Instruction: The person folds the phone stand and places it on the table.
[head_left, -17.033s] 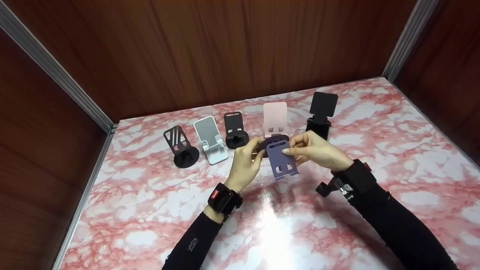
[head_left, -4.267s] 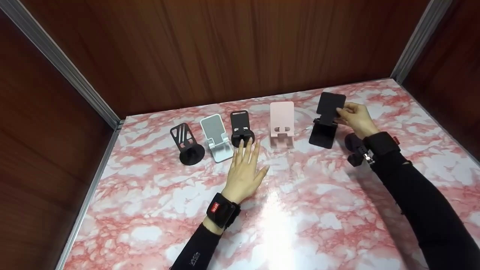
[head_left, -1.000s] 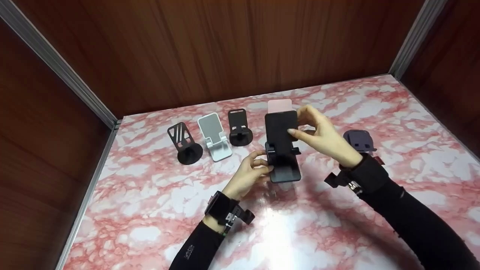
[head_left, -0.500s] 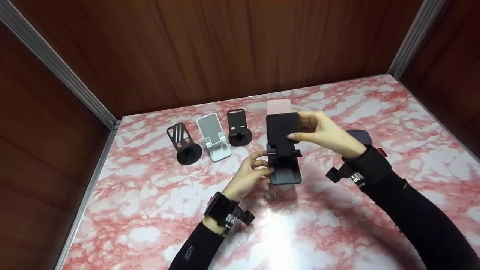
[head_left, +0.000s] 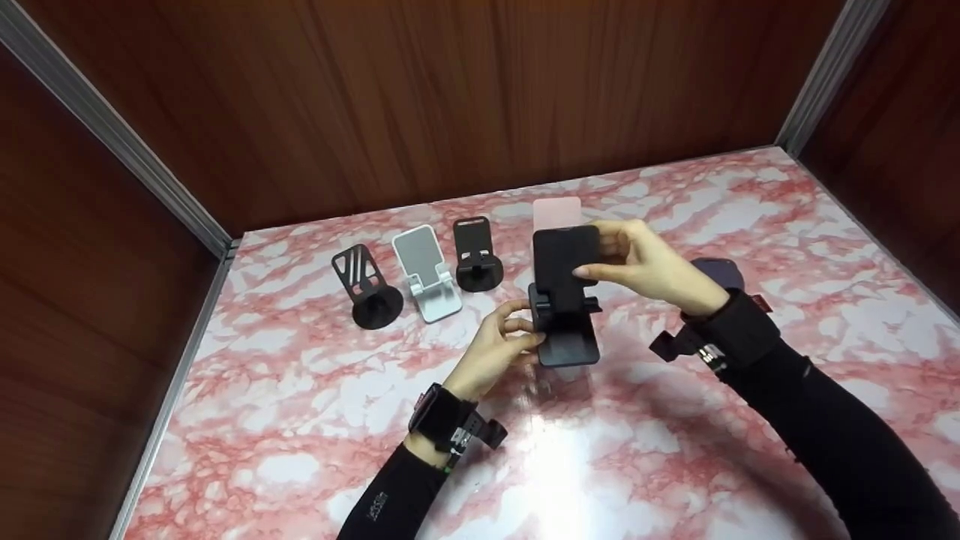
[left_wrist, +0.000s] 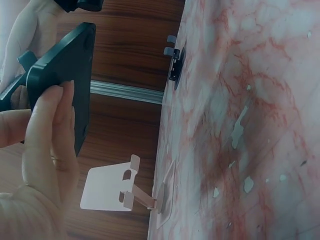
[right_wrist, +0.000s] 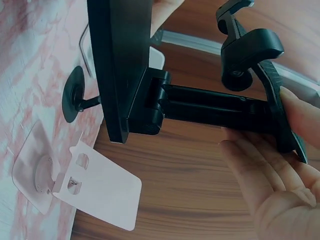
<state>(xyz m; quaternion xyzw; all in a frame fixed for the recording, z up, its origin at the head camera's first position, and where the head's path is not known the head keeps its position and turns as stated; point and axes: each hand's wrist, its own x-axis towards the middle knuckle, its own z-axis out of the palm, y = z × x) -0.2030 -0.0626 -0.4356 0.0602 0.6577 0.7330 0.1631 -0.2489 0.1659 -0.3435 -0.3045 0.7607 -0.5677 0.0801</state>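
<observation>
A black folding phone stand [head_left: 564, 300] is held just above the marble table [head_left: 300, 420] at the centre. My left hand [head_left: 517, 330] grips its lower part from the left, fingers curled at the hinge. My right hand [head_left: 600, 259] pinches the upper plate from the right. In the left wrist view my fingers [left_wrist: 50, 130] wrap the edge of the dark plate [left_wrist: 65, 75]. In the right wrist view the plate [right_wrist: 125, 65] and its hinge arm [right_wrist: 210, 105] fill the frame, with my fingers [right_wrist: 270, 185] under the far end.
A pink stand [head_left: 556, 211] stands right behind the held one. A purple stand [head_left: 716, 271] sits behind my right wrist. To the left stand a black round-base stand [head_left: 474, 255], a silver one [head_left: 424, 274] and a slotted black one [head_left: 364, 289]. Wooden walls enclose three sides.
My right hand brought the black stand from the back right to the centre, and my left hand took its lower part. Over the last second it barely shifted; the right hand slid lower on the plate.
</observation>
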